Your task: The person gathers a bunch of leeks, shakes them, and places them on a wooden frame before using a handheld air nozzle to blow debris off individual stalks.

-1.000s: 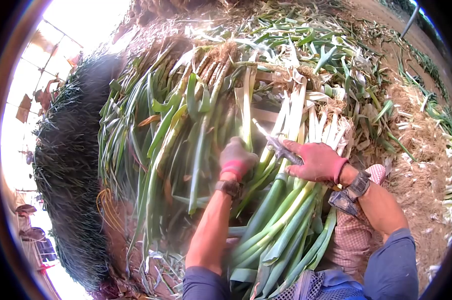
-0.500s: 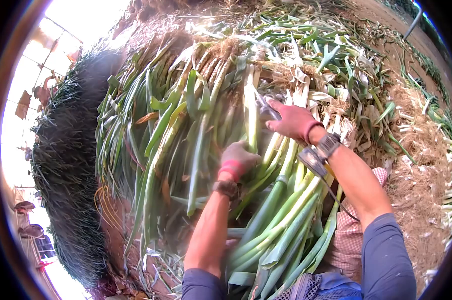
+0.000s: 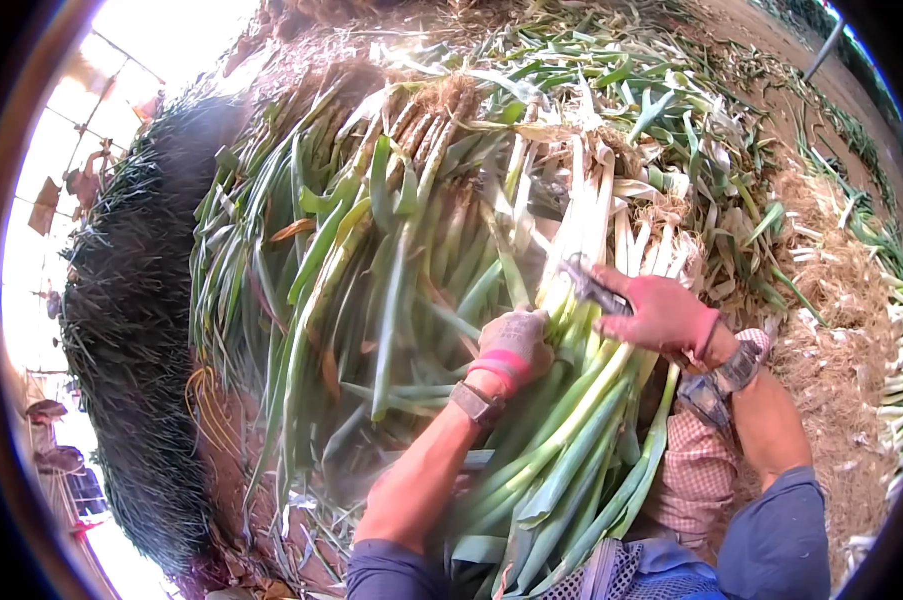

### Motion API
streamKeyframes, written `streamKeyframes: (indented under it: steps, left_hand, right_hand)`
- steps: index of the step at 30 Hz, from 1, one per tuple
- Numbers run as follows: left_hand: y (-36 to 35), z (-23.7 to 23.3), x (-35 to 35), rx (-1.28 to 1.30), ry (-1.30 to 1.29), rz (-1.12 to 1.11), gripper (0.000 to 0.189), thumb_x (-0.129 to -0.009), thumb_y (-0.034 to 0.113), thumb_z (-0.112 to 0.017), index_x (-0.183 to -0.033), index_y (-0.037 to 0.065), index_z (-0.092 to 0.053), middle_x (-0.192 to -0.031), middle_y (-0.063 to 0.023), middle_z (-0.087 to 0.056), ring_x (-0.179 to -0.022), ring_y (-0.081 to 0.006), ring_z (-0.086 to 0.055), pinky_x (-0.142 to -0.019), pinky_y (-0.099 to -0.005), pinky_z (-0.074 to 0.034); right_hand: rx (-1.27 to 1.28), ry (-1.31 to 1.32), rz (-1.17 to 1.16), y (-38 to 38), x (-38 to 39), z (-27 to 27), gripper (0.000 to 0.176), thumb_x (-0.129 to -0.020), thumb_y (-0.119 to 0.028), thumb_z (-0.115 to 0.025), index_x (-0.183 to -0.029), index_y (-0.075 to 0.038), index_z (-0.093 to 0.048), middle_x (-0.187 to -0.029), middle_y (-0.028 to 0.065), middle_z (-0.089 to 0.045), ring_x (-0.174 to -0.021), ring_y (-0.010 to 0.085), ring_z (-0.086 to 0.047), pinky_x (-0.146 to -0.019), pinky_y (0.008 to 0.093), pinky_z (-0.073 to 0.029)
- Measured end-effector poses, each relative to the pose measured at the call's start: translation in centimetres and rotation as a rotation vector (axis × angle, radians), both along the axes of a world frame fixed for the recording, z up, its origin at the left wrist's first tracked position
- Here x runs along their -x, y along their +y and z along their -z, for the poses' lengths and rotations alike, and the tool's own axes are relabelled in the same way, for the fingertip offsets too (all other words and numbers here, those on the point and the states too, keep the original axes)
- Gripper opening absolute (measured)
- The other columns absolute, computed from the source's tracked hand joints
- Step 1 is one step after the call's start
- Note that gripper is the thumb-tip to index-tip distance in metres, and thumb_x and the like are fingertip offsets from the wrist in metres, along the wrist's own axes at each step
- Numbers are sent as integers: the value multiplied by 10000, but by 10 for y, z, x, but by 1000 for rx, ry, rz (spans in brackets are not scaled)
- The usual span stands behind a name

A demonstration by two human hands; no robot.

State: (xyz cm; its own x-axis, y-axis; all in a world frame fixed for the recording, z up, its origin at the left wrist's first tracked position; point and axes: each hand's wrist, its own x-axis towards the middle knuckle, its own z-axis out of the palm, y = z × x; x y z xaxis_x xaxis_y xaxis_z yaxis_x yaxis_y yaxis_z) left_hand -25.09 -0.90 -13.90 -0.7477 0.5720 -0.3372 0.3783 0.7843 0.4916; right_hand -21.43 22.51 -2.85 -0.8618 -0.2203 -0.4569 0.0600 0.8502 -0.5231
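Observation:
My left hand [image 3: 516, 352], in a grey and pink glove, is closed around a leek [image 3: 509, 265] whose white end points up and away from me. To its right, my gloved right hand [image 3: 659, 316] grips a metal air gun [image 3: 593, 289], its nozzle toward the white shanks. Beneath both hands lies a bundle of leeks [image 3: 571, 440], with long green leaves running down to my lap. More white shanks [image 3: 596, 195] with roots stand just beyond the nozzle. The leaves around my left hand are blurred.
A pile of untrimmed leeks [image 3: 301, 250] fills the left, beside a dark leafy stack [image 3: 131, 350]. Stripped leaves [image 3: 661, 110] are heaped at the back. Root litter [image 3: 811, 400] covers the right-hand ground, with a row of leeks [image 3: 901, 405] at its edge.
My right hand has come down and to the right with the air gun. My left hand has shifted right and slightly nearer, and the leek now leans.

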Motion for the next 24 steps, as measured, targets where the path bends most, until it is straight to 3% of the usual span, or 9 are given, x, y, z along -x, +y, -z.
streamKeyframes:
  steps: [2, 4, 8, 11, 14, 18, 20, 22, 24]
  left_hand:
    - [0, -1, 0, 11, -4, 3, 267, -833, 273, -733, -1036, 98, -727, -1122, -195, -685, -1039, -416, -700, -896, -507, -558]
    - [-2, -2, 5, -97, -5, -85, 286, -830, 292, -737, -1024, 82, -721, -1112, -194, -682, -1028, -420, -700, -901, -502, -560]
    - [-17, 30, 39, -299, 94, -472, 559, -846, 446, -782, -1256, 69, -734, -1133, -211, -732, -1015, -382, -720, -928, -454, -567]
    - [-18, 34, 56, -153, 194, -643, 732, -849, 524, -813, -1293, -37, -657, -1161, -264, -747, -1101, -408, -724, -972, -475, -563]
    - [-10, 20, 63, 94, 42, -524, 757, -865, 599, -796, -1260, -32, -656, -1195, -291, -735, -1139, -420, -716, -978, -482, -560]
    - [-2, 12, 76, 254, 16, -437, 647, -889, 614, -763, -1143, 20, -731, -1121, -256, -767, -1097, -408, -741, -955, -498, -573]
    - [-3, 28, 80, 277, 82, -431, 540, -905, 559, -760, -1079, 48, -756, -1055, -222, -787, -1030, -390, -766, -896, -496, -596]
    - [-6, 43, 81, 287, 257, -342, 286, -951, 331, -664, -992, 73, -781, -956, -191, -799, -908, -398, -791, -774, -506, -625]
    - [1, 49, 78, 352, 269, -311, 332, -945, 402, -714, -1029, 87, -776, -965, -171, -804, -924, -368, -793, -785, -490, -618]
  right_hand:
    - [-161, -69, 190, -4, 15, -9, 823, -916, -497, -696, -1613, -136, -445, -1047, 263, -754, -1000, 435, -732, -922, 483, -563]
    - [-165, 62, 161, 2, 17, 19, 822, -917, -491, -688, -1613, -129, -441, -1054, 265, -752, -1008, 445, -726, -930, 485, -561]
    - [-44, 62, 83, -3, 10, 31, 818, -916, -488, -685, -1607, -122, -446, -1100, 267, -745, -1038, 428, -725, -937, 480, -555]
    - [-61, -131, 41, -12, 8, 19, 851, -905, -503, -694, -1625, -137, -426, -1088, 250, -746, -1046, 422, -725, -949, 470, -553]
    - [-85, -126, 28, -16, 4, 26, 867, -893, -507, -700, -1638, -166, -413, -1091, 253, -746, -1051, 412, -727, -951, 476, -553]
    - [-127, -44, 49, -12, 7, 36, 869, -892, -502, -700, -1643, -180, -404, -1078, 261, -746, -1042, 417, -727, -953, 481, -554]
    - [9, -28, 24, -13, 2, 34, 855, -894, -493, -699, -1631, -160, -422, -1067, 271, -744, -1026, 427, -726, -952, 488, -555]
    - [-31, -24, 40, -13, 5, 32, 836, -897, -485, -696, -1617, -144, -442, -1059, 276, -742, -1016, 433, -726, -953, 487, -555]
    - [-54, 3, 40, -10, 4, 35, 823, -899, -481, -693, -1610, -140, -454, -1059, 276, -740, -1013, 433, -725, -951, 485, -555]
